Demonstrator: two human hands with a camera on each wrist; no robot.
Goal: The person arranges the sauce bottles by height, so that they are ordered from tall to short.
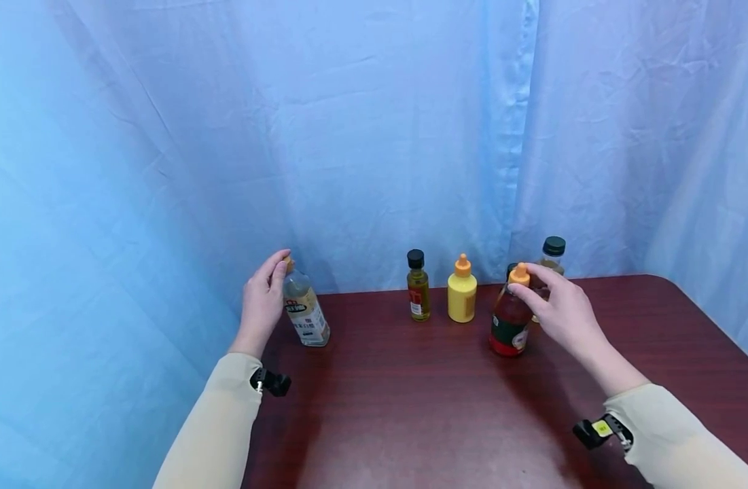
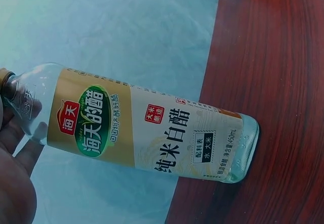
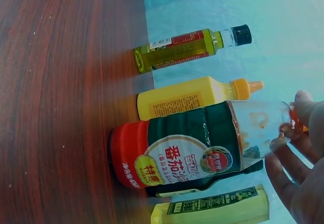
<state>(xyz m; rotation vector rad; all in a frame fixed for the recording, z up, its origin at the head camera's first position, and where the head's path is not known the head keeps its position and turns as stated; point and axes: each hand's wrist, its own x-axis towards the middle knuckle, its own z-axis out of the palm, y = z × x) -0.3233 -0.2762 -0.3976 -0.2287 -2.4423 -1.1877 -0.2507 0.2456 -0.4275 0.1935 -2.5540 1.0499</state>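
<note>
At the table's far left, my left hand grips a clear glass bottle of white vinegar by its capped neck. The left wrist view shows its gold-and-white label in full, with fingers around the neck. My right hand pinches the orange nozzle cap of a ketchup bottle, which has a dark green label over red contents. In the right wrist view, thumb and fingers close around the top of that ketchup bottle, and part of the cap is hidden by them.
Between the hands, a small oil bottle with a black cap and a yellow squeeze bottle stand near the back edge. Behind the ketchup are a dark-capped bottle and a green-capped bottle. Pale blue curtains hang behind the dark wooden table.
</note>
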